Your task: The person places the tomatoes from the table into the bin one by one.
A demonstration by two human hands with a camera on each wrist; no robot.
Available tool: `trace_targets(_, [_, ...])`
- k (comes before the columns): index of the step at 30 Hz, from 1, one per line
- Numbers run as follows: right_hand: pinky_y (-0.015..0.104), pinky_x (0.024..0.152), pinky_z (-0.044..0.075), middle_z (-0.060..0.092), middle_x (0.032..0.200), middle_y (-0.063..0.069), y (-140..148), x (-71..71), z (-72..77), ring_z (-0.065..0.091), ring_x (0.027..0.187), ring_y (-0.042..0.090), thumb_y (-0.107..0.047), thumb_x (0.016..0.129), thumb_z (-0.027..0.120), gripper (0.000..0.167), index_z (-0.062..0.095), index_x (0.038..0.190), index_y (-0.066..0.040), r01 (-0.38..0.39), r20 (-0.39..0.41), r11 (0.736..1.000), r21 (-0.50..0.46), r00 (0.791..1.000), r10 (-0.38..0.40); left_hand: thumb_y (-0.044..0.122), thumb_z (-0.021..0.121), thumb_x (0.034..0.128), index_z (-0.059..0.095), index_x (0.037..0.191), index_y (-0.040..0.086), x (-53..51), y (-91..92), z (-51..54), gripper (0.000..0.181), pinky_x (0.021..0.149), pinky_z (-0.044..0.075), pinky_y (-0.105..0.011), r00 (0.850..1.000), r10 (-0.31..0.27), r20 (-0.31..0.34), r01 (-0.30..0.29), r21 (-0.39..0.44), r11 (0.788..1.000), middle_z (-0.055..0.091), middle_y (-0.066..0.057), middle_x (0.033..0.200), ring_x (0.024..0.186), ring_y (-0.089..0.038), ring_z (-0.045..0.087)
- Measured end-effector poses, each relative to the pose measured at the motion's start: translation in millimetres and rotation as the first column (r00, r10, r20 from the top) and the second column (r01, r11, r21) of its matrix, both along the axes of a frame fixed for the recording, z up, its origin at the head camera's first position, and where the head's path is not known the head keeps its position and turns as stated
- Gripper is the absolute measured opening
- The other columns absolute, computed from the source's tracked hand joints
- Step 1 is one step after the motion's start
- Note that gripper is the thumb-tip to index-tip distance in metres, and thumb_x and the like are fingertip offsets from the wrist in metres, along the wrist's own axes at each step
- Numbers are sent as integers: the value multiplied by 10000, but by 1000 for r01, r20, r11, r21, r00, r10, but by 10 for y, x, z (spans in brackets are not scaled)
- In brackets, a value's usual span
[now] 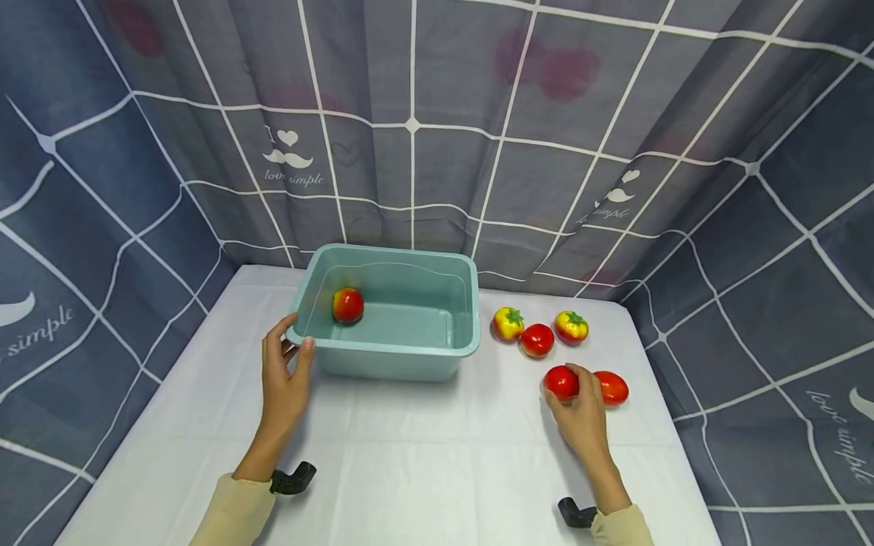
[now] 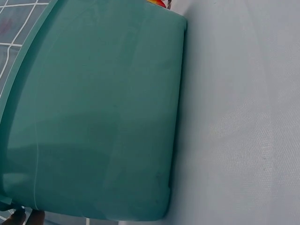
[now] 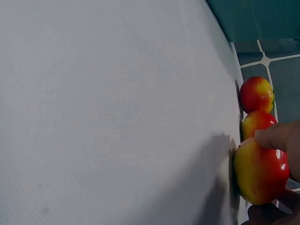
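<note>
A pale teal plastic box (image 1: pixel 389 362) stands on the white-covered table, with one red round fruit (image 1: pixel 348 305) inside at its left. My left hand (image 1: pixel 285 390) grips the rim at the box's front-left corner; in the left wrist view its fingertips (image 2: pixel 34 217) show at that rim. To the right of the box, my right hand (image 1: pixel 583 417) holds a glossy red-and-yellow, tomato-like fruit (image 3: pixel 260 172) between thumb and fingers, at table level. Another red fruit (image 1: pixel 612 388) lies just right of this hand, partly hidden by it.
Behind the right hand lie a red fruit (image 1: pixel 537 340) and two yellow-and-red fruits with green leafy tops, one on the left (image 1: pixel 508 324) and one on the right (image 1: pixel 571 327). Grey checked curtains (image 1: pixel 451 174) hang around the table's back and sides.
</note>
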State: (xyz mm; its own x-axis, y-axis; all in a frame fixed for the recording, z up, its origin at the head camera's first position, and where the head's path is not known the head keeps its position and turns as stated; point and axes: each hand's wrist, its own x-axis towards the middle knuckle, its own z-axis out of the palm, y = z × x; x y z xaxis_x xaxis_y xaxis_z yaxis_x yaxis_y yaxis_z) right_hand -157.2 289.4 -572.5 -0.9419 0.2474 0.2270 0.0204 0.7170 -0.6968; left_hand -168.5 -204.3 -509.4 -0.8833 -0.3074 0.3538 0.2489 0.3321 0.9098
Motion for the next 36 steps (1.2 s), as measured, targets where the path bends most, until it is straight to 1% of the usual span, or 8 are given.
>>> trace_targets(9, [646, 1191, 433, 546, 1445, 236, -10, 1, 1, 528, 1365, 427, -114, 924, 825, 631, 537, 1479, -28, 6, 14, 1000, 8, 1000, -7, 188, 588, 1115, 425, 1629, 209, 4, -1, 5, 540, 1159, 365, -173, 1000, 3, 11, -3, -6, 1000, 405, -115, 1627, 1454, -347, 493])
trace_targets(15, [653, 1162, 464, 572, 1458, 217, -27, 8, 23, 551, 1351, 416, -144, 923, 837, 633, 557, 1482, -50, 31, -11, 999, 11, 999, -31, 192, 583, 1118, 420, 1632, 212, 3, 4, 3, 539, 1181, 377, -257, 1000, 2, 16, -2, -6, 1000, 399, -107, 1639, 1465, -346, 485])
trace_targets(18, [611, 1138, 485, 585, 1458, 193, -49, -8, 77, 556, 1337, 381, -162, 925, 838, 628, 566, 1482, -66, 37, -40, 999, 1, 999, -36, 192, 583, 1119, 419, 1633, 211, -2, 6, 3, 540, 1188, 383, -286, 1000, 1, 16, -1, -4, 1000, 398, -101, 1645, 1468, -344, 483])
trace_targets(22, [427, 1095, 484, 603, 1451, 154, -118, -55, 222, 563, 1334, 326, -207, 920, 849, 621, 589, 1474, -100, 34, -81, 999, -21, 996, -35, 190, 586, 1117, 422, 1631, 217, 0, 5, -1, 539, 1185, 386, -284, 1000, 5, 16, -5, 1, 1000, 400, -95, 1644, 1464, -341, 487])
trace_targets(26, [220, 1041, 446, 624, 1437, 131, -197, -136, 427, 582, 1325, 290, -216, 895, 874, 621, 621, 1453, -116, 10, -150, 999, -44, 989, -17, 196, 587, 1117, 420, 1631, 226, 5, 5, -2, 541, 1172, 377, -227, 1000, 2, 17, -2, 1, 1000, 396, -93, 1647, 1465, -338, 487])
trace_targets(27, [193, 1034, 443, 629, 1437, 127, -215, -163, 481, 587, 1324, 283, -210, 889, 880, 623, 627, 1450, -117, -2, -172, 999, -49, 985, -7, 200, 588, 1118, 418, 1632, 230, 5, 5, -1, 542, 1170, 374, -215, 1000, 0, 19, 0, 1, 1000, 394, -91, 1648, 1467, -337, 486])
trace_targets(32, [168, 1018, 460, 656, 1417, 118, -317, -309, 751, 620, 1250, 268, -196, 861, 904, 636, 647, 1438, -120, -78, -277, 996, -53, 959, 60, 221, 596, 1116, 415, 1633, 248, 1, -3, 8, 548, 1186, 383, -254, 1000, 0, 31, 0, -1, 1000, 394, -74, 1656, 1470, -336, 488])
trace_targets(36, [155, 1015, 489, 662, 1400, 96, -431, -404, 942, 629, 1220, 244, -232, 858, 911, 632, 655, 1431, -150, -138, -307, 989, -53, 945, 116, 229, 602, 1114, 415, 1631, 253, -3, -2, 3, 551, 1198, 392, -295, 999, 5, 33, -5, -2, 1000, 398, -68, 1655, 1473, -337, 491])
